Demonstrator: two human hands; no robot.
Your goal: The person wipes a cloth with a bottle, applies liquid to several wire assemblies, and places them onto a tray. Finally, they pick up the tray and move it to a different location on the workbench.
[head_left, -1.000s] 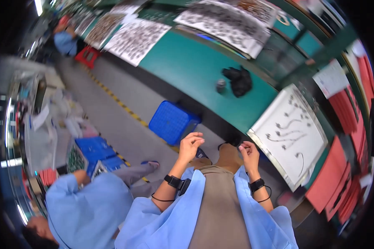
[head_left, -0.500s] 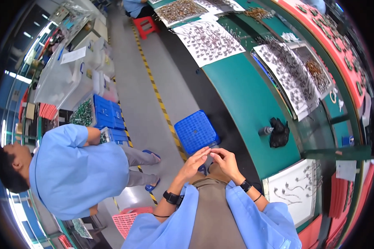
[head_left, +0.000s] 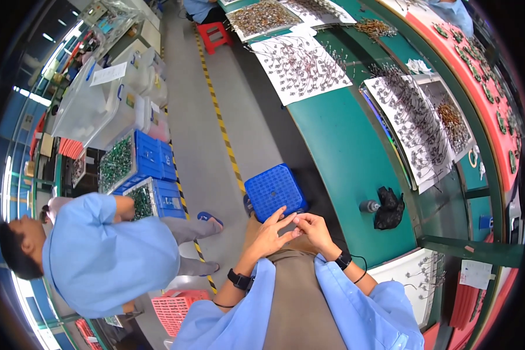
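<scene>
In front of my body, over the near edge of a blue plastic stool (head_left: 274, 185), my two hands meet. My left hand (head_left: 268, 238) has its fingers spread apart, with the index finger stretched forward. The thumb and fingertips of my right hand (head_left: 315, 233) are pinched together against the left fingertips. Whatever lies in that pinch, if anything, is too small to make out. Both wrists carry black bands.
To the right runs a green worktable (head_left: 332, 146) with a white sheet of wired parts (head_left: 300, 67), a small bottle (head_left: 368, 206) and a black plastic bag (head_left: 389, 209). At left a co-worker in blue (head_left: 111, 251) stands by blue crates (head_left: 151, 154). A red basket (head_left: 172, 309) sits nearby.
My left fingers have spread apart, while the right ones stay pinched near them. The view has shifted slightly, and the stool and table appear lower. The co-worker's feet have moved.
</scene>
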